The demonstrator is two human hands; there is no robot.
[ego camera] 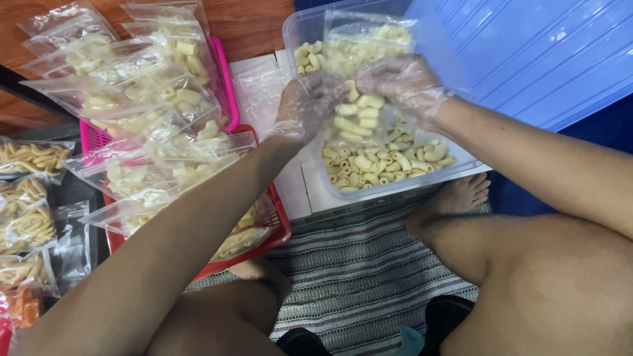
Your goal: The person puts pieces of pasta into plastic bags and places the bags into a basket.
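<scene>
Head view: left hand (304, 105) and right hand (403, 82), both gloved, pinch a clear bag (369, 39) of pasta above the plastic tub (395, 181). A slack grip could tip pieces past the rim onto the rug (356, 264).

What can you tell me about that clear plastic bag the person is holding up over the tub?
The clear plastic bag is small, thin and see-through, partly filled with pale yellow tube-shaped snack pieces. It is held roughly upright above a clear plastic tub of the same pieces. The left hand and right hand, both in thin transparent gloves, grip its lower part from either side. Whether its top is open cannot be told.
</scene>
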